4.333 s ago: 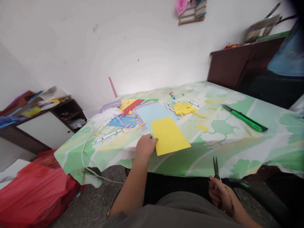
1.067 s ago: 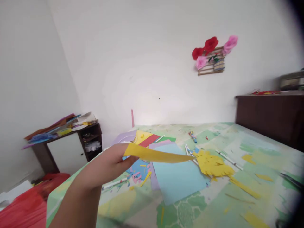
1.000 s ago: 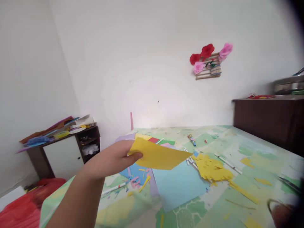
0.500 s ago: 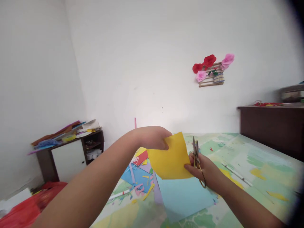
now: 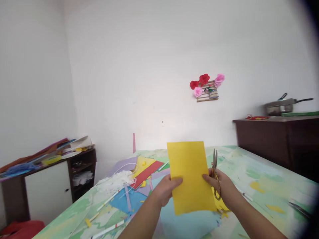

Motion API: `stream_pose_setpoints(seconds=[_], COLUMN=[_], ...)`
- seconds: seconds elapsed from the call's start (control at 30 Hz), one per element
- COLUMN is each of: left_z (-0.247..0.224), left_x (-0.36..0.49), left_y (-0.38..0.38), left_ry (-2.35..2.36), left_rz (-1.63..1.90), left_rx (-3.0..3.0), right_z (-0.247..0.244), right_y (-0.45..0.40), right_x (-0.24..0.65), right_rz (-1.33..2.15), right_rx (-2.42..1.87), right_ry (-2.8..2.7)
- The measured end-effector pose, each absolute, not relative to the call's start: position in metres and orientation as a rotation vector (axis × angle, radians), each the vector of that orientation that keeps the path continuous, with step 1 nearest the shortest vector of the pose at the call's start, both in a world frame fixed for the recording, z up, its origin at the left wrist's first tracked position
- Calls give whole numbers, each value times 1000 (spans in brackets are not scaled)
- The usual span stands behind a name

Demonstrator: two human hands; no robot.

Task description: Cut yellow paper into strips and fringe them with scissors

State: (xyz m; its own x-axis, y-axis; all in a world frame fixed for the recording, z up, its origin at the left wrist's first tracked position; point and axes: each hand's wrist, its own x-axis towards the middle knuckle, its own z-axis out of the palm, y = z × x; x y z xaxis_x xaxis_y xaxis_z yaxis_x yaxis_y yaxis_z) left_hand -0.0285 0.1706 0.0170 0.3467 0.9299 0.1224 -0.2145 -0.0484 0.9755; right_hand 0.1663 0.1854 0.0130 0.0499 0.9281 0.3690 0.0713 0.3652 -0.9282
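A yellow sheet (image 5: 191,166) is held upright between my two hands above the table. My left hand (image 5: 166,190) pinches its left edge, thumb in front. My right hand (image 5: 219,182) grips the right edge with its thumb and also carries the scissors (image 5: 215,169), whose blades point up and stand slightly apart. Below the sheet lies light blue paper (image 5: 186,224). Just under my right hand are yellow scraps (image 5: 220,203).
On the patterned table (image 5: 104,217) are red paper (image 5: 147,174), blue paper (image 5: 122,200), white string (image 5: 117,182) and pens. Dark blades (image 5: 299,209) lie at the right. A cabinet (image 5: 50,184) stands left, a brown one (image 5: 264,139) right with a pan (image 5: 279,107).
The yellow sheet has turned upright and faces me flat. My left hand has moved from its top corner down to its left edge. The view has shifted, showing more of the table and the pan.
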Motion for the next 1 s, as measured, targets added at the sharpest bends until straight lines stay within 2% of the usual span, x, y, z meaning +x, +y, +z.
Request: stream_pose_setpoints(seconds=[0.1,0.23,0.33,0.47,0.6,1.0], left_z=[5,4,13,38,61,72], left_x=[-8,3,0,-6,-7,3], left_y=[174,180,184,187,185,176], left_ry=[762,848,819,782,738,892], left_rz=[1096,1211,1317,1432,1487,1419], left_rx=[1192,1079,1032,950,985,1260], right_z=[0,-8,-16,-36,-46,-19], right_y=[189,181,162,135,127,133], right_x=[180,196,196,177,153,126], right_rz=[950,581,483,703,733,786], right_rx=[-1140,-1480,-1582,-1555,-1528,-1413], right_ry=[-1361,-1406,-1491,-1724,-1839,-1756])
